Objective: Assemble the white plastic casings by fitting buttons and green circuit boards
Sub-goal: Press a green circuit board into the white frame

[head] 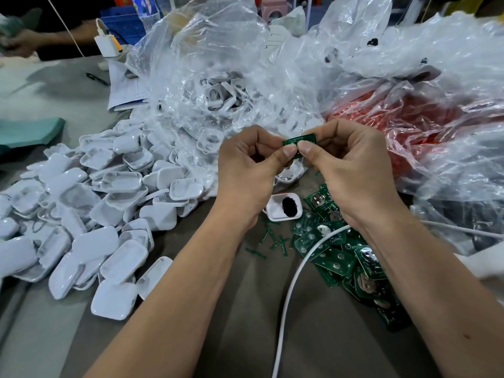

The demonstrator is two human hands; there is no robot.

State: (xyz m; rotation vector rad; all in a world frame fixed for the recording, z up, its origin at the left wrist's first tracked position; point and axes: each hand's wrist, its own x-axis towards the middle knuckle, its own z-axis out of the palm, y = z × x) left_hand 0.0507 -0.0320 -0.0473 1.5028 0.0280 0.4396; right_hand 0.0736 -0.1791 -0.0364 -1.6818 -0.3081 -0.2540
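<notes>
Sprawling across the grey table (pixel 223 309), clear plastic bags (pixel 272 64) back a big heap of white casings (pixel 90 214) at left. Green circuit boards (pixel 343 255) pile up lower right, under a white cable (pixel 294 274). Both hands meet mid-air: left hand (pixel 245 170) and right hand (pixel 351 165) each pinch, fingers curled, one small green board (pixel 298 139) between thumbs and fingertips. Below sits one open casing (pixel 283 207), dark button inside.
</notes>
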